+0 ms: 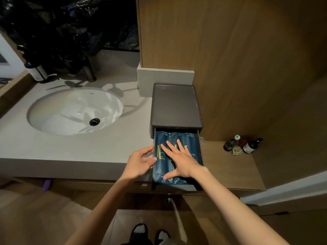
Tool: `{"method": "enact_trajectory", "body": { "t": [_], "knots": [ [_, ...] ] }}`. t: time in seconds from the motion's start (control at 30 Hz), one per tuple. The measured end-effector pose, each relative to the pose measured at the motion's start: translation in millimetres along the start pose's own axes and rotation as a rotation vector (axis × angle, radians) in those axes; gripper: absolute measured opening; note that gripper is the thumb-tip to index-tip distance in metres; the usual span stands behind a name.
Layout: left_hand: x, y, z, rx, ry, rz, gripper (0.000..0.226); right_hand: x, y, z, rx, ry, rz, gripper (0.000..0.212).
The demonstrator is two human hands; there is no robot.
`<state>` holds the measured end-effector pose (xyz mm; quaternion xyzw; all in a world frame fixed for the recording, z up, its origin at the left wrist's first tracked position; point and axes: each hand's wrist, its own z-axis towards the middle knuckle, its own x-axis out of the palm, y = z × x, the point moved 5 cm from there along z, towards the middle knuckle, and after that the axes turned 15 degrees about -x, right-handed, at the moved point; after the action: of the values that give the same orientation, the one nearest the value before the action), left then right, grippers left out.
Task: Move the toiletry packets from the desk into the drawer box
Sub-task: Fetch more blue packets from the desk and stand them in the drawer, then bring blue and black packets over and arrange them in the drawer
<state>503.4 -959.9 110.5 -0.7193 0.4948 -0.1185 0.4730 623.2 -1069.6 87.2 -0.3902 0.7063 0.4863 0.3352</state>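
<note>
A dark grey drawer box point(176, 105) stands on the counter's right end with its drawer point(200, 152) pulled out toward me. Several dark blue toiletry packets point(161, 167) with gold lettering lie flat inside the drawer, side by side. My right hand point(180, 159) rests palm down on the packets, fingers spread. My left hand point(141, 161) is at the drawer's left edge, fingers lightly curled, fingertips touching the left packet and the drawer's side. Neither hand has lifted a packet.
A white oval sink point(74, 110) is set in the grey counter point(70, 149) at left, with a dark tap point(89, 69) and black bags behind. Wood panelling rises behind the box. Two bottles point(249, 145) stand on a lower wooden shelf at right.
</note>
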Motion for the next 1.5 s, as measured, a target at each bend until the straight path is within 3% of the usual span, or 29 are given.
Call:
{"method": "enact_trajectory", "body": {
  "t": [0.2, 0.3, 0.5, 0.7, 0.83, 0.97, 1.17, 1.3, 1.5],
  "knots": [
    [1.6, -3.7, -4.6, 0.006, -0.027, 0.04, 0.051, -4.5, 2.3, -0.7, 0.022, 0.022, -0.028, 0.115],
    [-4.0, -6.4, -10.4, -0.007, -0.013, 0.133, 0.053, -16.2, 4.5, -7.0, 0.052, -0.019, 0.001, 0.101],
    [-54.6, -13.6, -43.3, 0.093, -0.056, 0.083, 0.062, -55.4, 38.7, -21.3, 0.033, -0.345, 0.063, 0.065],
    [-153.7, 8.3, -91.9, 0.182, -0.186, -0.132, 0.042, -75.8, 129.8, -10.1, -0.102, -0.648, 0.337, 0.046],
    [-226.7, 64.1, -138.1, 0.177, -0.267, -0.276, 0.037, -46.5, 207.9, 17.9, -0.111, -0.764, 0.555, 0.035],
    [-300.8, 137.9, -169.6, 0.102, -0.319, -0.334, 0.034, 13.5, 286.8, 55.8, -0.089, -0.747, 0.72, 0.032],
    [-391.7, 228.8, -194.2, -0.042, -0.398, -0.428, 0.029, 76.6, 378.2, 118.3, -0.075, -0.566, 0.806, 0.032],
    [-438.8, 262.5, -208.6, -0.065, -0.455, -0.429, 0.036, 86.1, 426.3, 166.2, -0.096, -0.489, 0.804, 0.031],
    [-517.7, 281.2, -187.1, -0.075, -0.53, -0.457, 0.035, 68.0, 479.4, 256.5, -0.159, -0.505, 0.758, 0.029]
  ]
}}
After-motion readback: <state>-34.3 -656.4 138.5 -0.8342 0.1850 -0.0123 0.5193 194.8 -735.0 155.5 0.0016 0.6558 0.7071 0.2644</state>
